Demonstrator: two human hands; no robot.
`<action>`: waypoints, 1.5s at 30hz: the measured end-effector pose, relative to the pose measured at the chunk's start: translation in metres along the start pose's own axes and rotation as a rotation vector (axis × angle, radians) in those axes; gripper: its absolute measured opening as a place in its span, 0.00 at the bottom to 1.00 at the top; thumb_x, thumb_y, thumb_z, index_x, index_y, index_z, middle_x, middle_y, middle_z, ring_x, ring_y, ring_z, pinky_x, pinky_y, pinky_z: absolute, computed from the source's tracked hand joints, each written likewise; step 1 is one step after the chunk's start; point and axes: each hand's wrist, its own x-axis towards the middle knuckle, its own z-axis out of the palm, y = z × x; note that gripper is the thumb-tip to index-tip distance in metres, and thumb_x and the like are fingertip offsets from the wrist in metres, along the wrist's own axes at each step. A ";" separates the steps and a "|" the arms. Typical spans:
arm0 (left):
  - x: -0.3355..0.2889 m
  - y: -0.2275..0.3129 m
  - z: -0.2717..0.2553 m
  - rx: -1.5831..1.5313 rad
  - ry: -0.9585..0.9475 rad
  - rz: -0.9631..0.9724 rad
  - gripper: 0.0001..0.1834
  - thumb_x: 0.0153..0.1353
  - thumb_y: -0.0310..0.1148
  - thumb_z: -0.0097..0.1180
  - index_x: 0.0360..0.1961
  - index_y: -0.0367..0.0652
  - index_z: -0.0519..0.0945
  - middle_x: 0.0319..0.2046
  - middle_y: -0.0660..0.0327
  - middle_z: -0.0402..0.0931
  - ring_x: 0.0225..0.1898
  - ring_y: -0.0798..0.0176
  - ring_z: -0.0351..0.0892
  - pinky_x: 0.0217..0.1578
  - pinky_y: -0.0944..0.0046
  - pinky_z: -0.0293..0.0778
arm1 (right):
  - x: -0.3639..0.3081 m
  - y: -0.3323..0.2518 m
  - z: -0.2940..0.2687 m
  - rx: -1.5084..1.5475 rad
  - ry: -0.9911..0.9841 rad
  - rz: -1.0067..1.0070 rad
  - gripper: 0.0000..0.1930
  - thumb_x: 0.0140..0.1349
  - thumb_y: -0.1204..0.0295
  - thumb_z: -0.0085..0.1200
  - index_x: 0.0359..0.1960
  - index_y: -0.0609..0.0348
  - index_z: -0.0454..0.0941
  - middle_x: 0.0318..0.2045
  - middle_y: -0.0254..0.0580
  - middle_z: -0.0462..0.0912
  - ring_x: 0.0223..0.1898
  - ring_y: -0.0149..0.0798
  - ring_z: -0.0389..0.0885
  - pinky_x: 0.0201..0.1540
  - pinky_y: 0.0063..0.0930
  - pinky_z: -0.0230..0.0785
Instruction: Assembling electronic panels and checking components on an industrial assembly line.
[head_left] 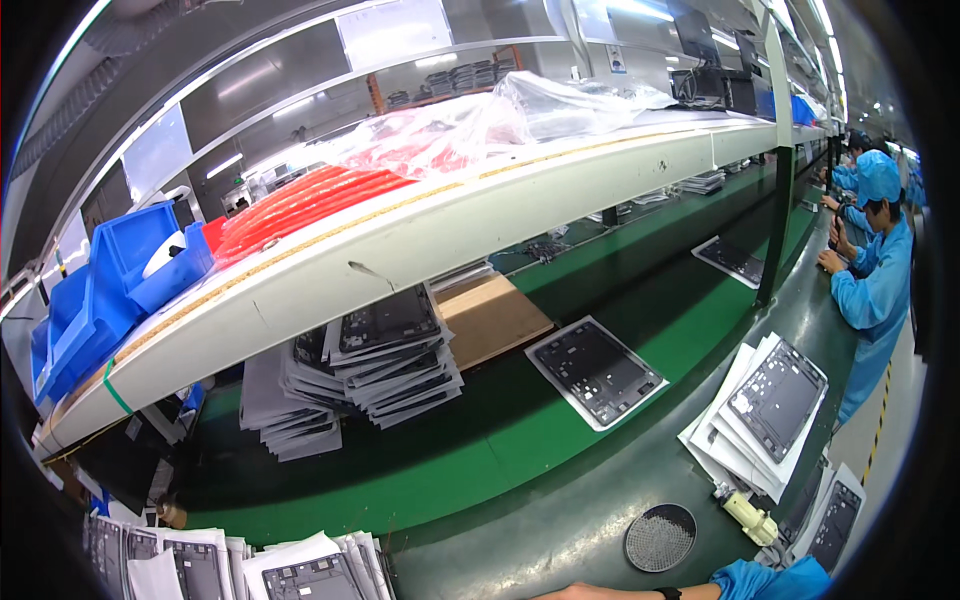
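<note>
Cut off by the lower edge, the person's bare right hand (585, 593) shows too little to tell how far its fingers are open or whether they hold anything; the left hand is out of view. Behind the right hand come a dark wristband (668, 593) and a bright blue sleeve (770, 580). Near that arm, on the dark glossy worktop (570, 535), sits a round dark-rimmed dish (688, 517) of small pale pieces (660, 540), with a cream-coloured cylindrical tool (748, 515) to its right. At the lower left, thin dark rectangular panels interleaved with white sheets (310, 580) stand in a row; a pile of similar panels on white sheets (778, 400) lies beyond the tool. Past the worktop, a green belt (500, 465) carries a single dark panel on a white sheet (597, 370), tall uneven stacks of panels and sheets (400, 365) and a flat brown board (495, 318). Above runs a long white shelf (480, 222) bearing blue plastic bins (130, 260) and red lengths under clear film (310, 205). Farther right, a co-worker in blue cap and coat (875, 280) faces the worktop.
</note>
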 end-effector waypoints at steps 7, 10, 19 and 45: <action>0.000 0.007 -0.008 -0.075 0.020 0.017 0.13 0.63 0.32 0.56 0.28 0.32 0.83 0.30 0.56 0.81 0.32 0.66 0.78 0.35 0.70 0.73 | -0.011 -0.018 0.004 -0.149 0.088 -0.096 0.21 0.57 0.69 0.59 0.53 0.61 0.76 0.40 0.57 0.83 0.41 0.53 0.83 0.43 0.37 0.75; -0.006 0.005 -0.003 -0.129 0.013 -0.025 0.12 0.63 0.32 0.56 0.28 0.32 0.83 0.30 0.56 0.81 0.32 0.66 0.78 0.35 0.70 0.72 | -0.009 -0.020 0.008 -0.197 0.175 -0.103 0.16 0.55 0.74 0.56 0.46 0.60 0.78 0.38 0.55 0.83 0.39 0.57 0.82 0.40 0.40 0.75; 0.004 0.003 0.009 -0.264 -0.009 -0.102 0.12 0.63 0.32 0.56 0.29 0.33 0.83 0.29 0.57 0.81 0.31 0.67 0.77 0.34 0.70 0.72 | -0.005 -0.007 0.004 -0.166 0.242 -0.202 0.16 0.52 0.75 0.55 0.45 0.59 0.78 0.32 0.49 0.83 0.34 0.53 0.83 0.35 0.39 0.75; 0.009 0.017 0.023 0.301 -0.024 -0.201 0.04 0.63 0.26 0.59 0.32 0.36 0.82 0.27 0.66 0.80 0.30 0.74 0.76 0.33 0.73 0.72 | 0.064 0.033 -0.302 -1.850 0.083 0.026 0.05 0.50 0.71 0.57 0.30 0.54 0.80 0.27 0.37 0.83 0.35 0.41 0.84 0.33 0.35 0.75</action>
